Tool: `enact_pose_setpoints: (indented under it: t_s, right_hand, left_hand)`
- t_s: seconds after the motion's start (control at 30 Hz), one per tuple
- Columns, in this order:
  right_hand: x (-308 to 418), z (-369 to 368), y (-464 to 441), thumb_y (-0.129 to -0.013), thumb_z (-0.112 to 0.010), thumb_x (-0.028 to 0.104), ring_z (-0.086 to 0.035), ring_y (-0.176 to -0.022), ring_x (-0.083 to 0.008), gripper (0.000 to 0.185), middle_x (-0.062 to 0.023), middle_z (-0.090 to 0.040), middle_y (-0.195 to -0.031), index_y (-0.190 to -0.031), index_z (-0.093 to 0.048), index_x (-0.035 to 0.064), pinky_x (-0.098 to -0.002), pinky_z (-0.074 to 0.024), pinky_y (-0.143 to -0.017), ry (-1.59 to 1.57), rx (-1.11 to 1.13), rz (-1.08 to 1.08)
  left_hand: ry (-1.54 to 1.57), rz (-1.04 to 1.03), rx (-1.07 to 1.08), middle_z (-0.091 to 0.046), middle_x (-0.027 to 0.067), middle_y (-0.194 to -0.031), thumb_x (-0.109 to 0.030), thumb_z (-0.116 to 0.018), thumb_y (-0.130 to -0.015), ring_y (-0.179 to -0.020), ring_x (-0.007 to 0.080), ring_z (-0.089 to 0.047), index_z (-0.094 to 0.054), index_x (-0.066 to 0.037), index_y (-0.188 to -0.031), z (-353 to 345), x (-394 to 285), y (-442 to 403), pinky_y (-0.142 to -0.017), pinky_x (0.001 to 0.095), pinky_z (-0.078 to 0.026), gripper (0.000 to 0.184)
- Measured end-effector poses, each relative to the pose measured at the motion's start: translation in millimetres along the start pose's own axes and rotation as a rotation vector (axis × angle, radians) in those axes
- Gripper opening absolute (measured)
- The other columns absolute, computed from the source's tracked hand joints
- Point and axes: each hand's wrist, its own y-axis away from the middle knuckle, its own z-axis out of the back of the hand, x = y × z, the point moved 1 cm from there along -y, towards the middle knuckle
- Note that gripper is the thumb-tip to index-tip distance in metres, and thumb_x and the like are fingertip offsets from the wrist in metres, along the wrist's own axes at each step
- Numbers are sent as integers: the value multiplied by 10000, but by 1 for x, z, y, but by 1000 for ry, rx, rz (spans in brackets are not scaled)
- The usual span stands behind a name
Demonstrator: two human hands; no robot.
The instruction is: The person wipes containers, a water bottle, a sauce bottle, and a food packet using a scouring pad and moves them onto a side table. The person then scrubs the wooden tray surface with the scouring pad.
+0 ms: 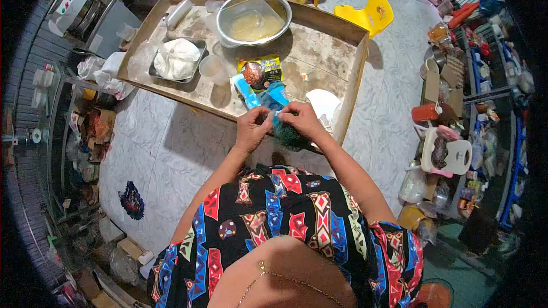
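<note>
My left hand (pixel 253 129) and my right hand (pixel 301 120) meet at the near edge of a raised wooden tray table (pixel 319 43). Between them is a blue plastic packet (pixel 274 97), pinched by the fingers of both hands. Dark green material (pixel 290 136) shows just below my right hand; I cannot make out what it is. Beyond the fingers lies a yellow, black and red packet (pixel 261 73), with a light blue and white packet (pixel 245 91) beside it. To the right of the hands, a white fan-shaped piece (pixel 323 105) rests on the tray.
A metal bowl (pixel 254 20) holds pale liquid at the back. Left of it are a metal pan (pixel 191 74) with a white bundle (pixel 177 59), and a plastic cup (pixel 214 68). A yellow chair (pixel 377 14) stands behind the tray. Cluttered shelves line both sides.
</note>
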Motion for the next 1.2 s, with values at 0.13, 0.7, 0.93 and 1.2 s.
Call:
enact_pose_setpoints:
  t_s: [0.13,0.7,0.93,1.2]
  right_hand:
    - [5,-4,1,-726,-648,239,-546,-601,-128,254,-76,-603,-635,-758,-635,-13,-289,-437,-575,-21,17,19]
    - [-28,-8,-11,-681,-577,192,-514,-534,-171,196,-118,-548,-575,-677,-601,-2,-330,-403,-525,46,11,20]
    - [-25,-12,-5,-688,-626,127,-532,-656,-108,134,-46,-602,-702,-744,-630,5,-251,-421,-608,-318,28,-18]
    - [-37,-13,0,-697,-639,84,-553,-692,-98,97,-37,-622,-709,-753,-647,6,-233,-435,-660,-309,160,-145]
  left_hand:
    - [-188,-148,-40,-566,29,-691,-122,-639,-759,-578,65,-494,-588,-8,-844,-3,-5,1,-519,224,-410,151]
    - [-94,83,47,-582,9,-758,-70,-620,-763,-608,111,-545,-592,-24,-851,-8,13,-6,-540,239,-439,103]
    - [462,431,197,-560,-26,-760,-94,-604,-782,-585,30,-466,-584,-47,-874,0,24,-11,-534,157,-384,105]
    - [179,202,78,-583,-7,-799,-82,-604,-786,-642,56,-513,-594,-38,-891,-1,15,4,-574,196,-431,114]
